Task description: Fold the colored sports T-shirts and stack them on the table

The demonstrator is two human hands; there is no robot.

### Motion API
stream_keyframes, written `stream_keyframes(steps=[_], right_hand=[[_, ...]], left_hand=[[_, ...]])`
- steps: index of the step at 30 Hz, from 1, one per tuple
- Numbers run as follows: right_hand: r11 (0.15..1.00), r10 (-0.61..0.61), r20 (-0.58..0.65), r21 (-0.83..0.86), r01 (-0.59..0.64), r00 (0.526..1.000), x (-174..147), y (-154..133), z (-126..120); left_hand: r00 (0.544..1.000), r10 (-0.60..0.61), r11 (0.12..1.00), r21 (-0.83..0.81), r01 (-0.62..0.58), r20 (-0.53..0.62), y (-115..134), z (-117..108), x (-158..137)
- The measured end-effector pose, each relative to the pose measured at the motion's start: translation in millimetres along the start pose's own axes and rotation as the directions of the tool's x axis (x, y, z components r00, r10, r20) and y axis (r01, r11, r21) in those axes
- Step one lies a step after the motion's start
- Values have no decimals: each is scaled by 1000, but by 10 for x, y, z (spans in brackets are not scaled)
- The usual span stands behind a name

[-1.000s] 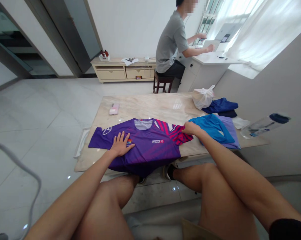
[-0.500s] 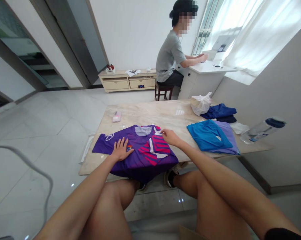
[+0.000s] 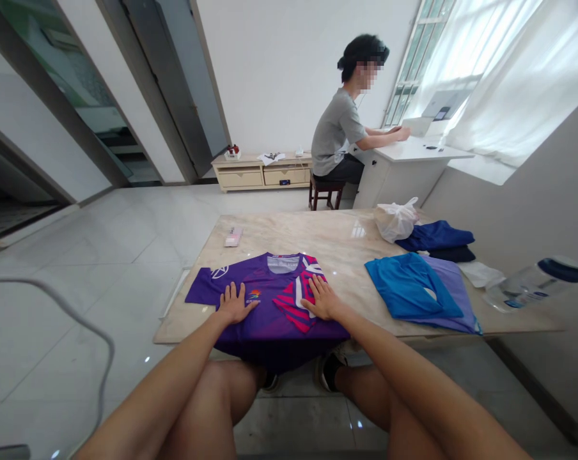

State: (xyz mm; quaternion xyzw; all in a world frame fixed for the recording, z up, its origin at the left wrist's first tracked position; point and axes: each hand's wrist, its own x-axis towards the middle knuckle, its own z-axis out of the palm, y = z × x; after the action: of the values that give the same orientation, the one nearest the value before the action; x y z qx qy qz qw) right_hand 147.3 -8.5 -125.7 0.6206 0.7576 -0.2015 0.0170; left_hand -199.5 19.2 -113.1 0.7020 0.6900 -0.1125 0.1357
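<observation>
A purple T-shirt (image 3: 265, 322) with pink and white stripes lies front up on the table, its collar away from me and its lower part hanging over the near edge. My left hand (image 3: 234, 305) rests flat on the left of the chest, fingers spread, beside a small colourful logo. On the striped right side lies my right hand (image 3: 321, 299), palm down with fingers stretched out. The left sleeve is spread out to the side; the right sleeve is not visible, and I cannot tell how it is folded.
On the marble-look table (image 3: 289, 230) are a pink packet (image 3: 233, 237), a folded blue shirt (image 3: 408, 287) over a lilac one, dark blue clothes (image 3: 437, 237), a white plastic bag (image 3: 397, 220) and a clear bottle (image 3: 533, 284). A person (image 3: 339, 137) sits at a white desk beyond.
My right hand has moved from the shirt's right shoulder edge down onto the striped chest, its fingers opening from a pinch to flat. The left hand stays on the shirt. The view has tilted upward.
</observation>
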Motion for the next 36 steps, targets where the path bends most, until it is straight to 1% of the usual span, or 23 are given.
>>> stream_keyframes(steps=[3,5,7,10,12,14,16,18,19,21,22,24,27,29,31,33,35,36], right_hand=[[998,61,-16,-3,-61,998,64,341,-80],[996,89,-43,-8,-90,995,90,557,-89],[995,98,-87,-15,-100,991,108,725,-70],[995,93,-143,-27,-98,985,136,850,-32],[994,100,-160,-35,-107,982,158,861,-21],[992,114,-156,-34,-120,981,183,847,-25],[991,126,-136,-26,-131,983,206,835,-39],[990,140,-110,-17,-143,984,227,834,-60],[989,147,-99,-14,-149,984,237,837,-71],[987,160,-74,-18,-162,984,253,845,-92],[985,166,-62,-28,-168,984,260,850,-101],[982,180,-37,-56,-182,983,273,860,-110],[977,193,-16,-89,-194,981,293,880,-107],[976,192,-12,-98,-193,981,308,895,-98],[977,190,-13,-101,-190,982,321,906,-88],[975,198,-12,-102,-199,980,329,909,-78],[973,206,-14,-99,-206,978,328,901,-70],[974,205,-17,-95,-206,979,322,893,-68]], left_hand=[[998,57,998,-14,-57,-30,297,18,132],[995,89,996,-25,-90,-50,524,36,238],[993,96,994,-38,-98,-66,742,56,332],[989,109,993,-38,-113,-98,979,60,413],[980,154,987,-25,-158,-123,1024,36,425],[960,216,975,-5,-220,-177,957,-1,417],[934,244,969,19,-248,-263,790,-33,399],[919,208,977,31,-210,-335,560,-50,378],[921,172,985,31,-172,-349,436,-52,363],[938,113,994,35,-107,-327,192,-53,318],[948,103,995,45,-93,-302,81,-56,286],[957,121,991,81,-103,-263,-106,-78,203],[952,158,982,143,-123,-261,-282,-163,62],[954,147,980,166,-105,-261,-335,-239,-11],[957,101,987,146,-63,-270,-357,-310,-52],[953,17,998,58,1,-302,-369,-363,-54],[937,-115,992,-81,94,-329,-381,-397,-13],[922,-198,976,-154,155,-331,-389,-408,24]])
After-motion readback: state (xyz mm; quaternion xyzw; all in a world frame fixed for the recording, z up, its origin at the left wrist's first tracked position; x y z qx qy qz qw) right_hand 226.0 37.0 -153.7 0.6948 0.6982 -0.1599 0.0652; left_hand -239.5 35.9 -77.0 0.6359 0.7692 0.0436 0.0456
